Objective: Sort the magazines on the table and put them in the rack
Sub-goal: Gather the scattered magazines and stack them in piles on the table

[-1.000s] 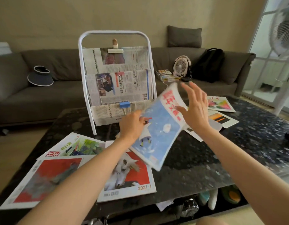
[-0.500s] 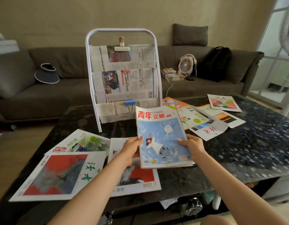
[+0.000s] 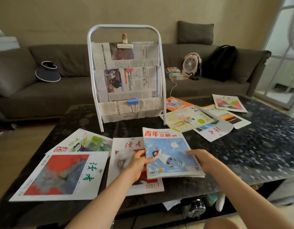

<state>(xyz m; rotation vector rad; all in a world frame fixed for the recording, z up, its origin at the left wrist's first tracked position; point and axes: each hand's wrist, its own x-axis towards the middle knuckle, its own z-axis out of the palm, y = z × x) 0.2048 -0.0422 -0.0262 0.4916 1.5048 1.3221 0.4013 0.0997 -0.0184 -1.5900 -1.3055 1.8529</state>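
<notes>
We found the task at an early stage. The white tubular metal rack [image 3: 124,75] stood on the dark speckled stone desk [image 3: 258,146], its newspaper-lined pockets showing no magazine that we could make out. The left hand [image 3: 137,162] and right hand [image 3: 202,160] each pinched a side edge of a thin stack topped by the blue-covered magazine with red title characters [image 3: 169,154], held low over the desk's near edge; both grips were pressed together on it.

Left to gather, as far as we could count:
- 3 magazines at the near left: the large red-and-grey covered magazine [image 3: 60,176], the green-leaf covered magazine [image 3: 86,142] partly beneath it, and the white-and-red magazine marked 2021 7 [image 3: 126,146] under the held stack.
- About 5 at the far right, overlapping, among them the pale yellow illustrated magazine [image 3: 187,119] and the pink-flower covered magazine [image 3: 228,103].

We judged the path to the rack open. A blue binder clip [image 3: 133,101] on the lowest pocket's lip could snag an entering cover. A grey sofa [image 3: 44,90] stood behind.
</notes>
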